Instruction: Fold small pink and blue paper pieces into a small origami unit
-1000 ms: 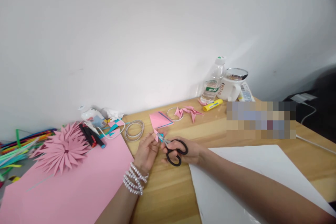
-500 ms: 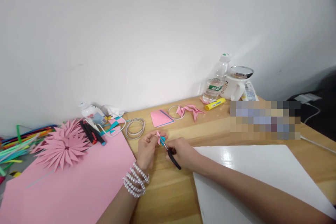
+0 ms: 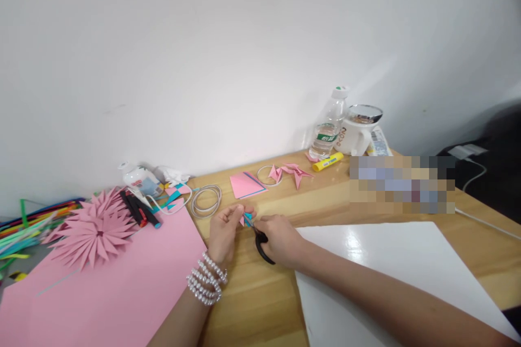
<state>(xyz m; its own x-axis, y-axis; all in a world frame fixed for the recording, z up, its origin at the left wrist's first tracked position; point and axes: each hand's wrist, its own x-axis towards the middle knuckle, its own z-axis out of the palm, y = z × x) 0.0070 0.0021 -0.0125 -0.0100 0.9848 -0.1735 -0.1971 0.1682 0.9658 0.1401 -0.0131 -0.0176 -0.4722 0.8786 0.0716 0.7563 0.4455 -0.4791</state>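
My left hand (image 3: 225, 230), with pearl bracelets (image 3: 207, 279) at its wrist, pinches a small folded piece of pink and blue paper (image 3: 248, 219). My right hand (image 3: 279, 238) is closed around a pair of scissors (image 3: 262, 248) with black handles. The blades point at the blue part of the paper, close to my left fingertips; how far they are apart is too small to tell. Behind my hands lie a pink paper square (image 3: 246, 185) with blue edges and several pink folded paper shapes (image 3: 296, 172).
Pink sheet (image 3: 154, 276) on the left bears spiky pink paper flowers (image 3: 100, 233) and markers (image 3: 140, 209). A white board (image 3: 378, 271) lies under my right forearm. Toward the wall stand a water bottle (image 3: 326, 129), a mug (image 3: 353, 138), a yellow glue stick (image 3: 328, 162) and a coiled cable (image 3: 206, 200).
The view has shifted slightly, so most things sit a little further left. The scissors have turned a bit, and their blades are nearer my left fingers. Both hands keep their holds.
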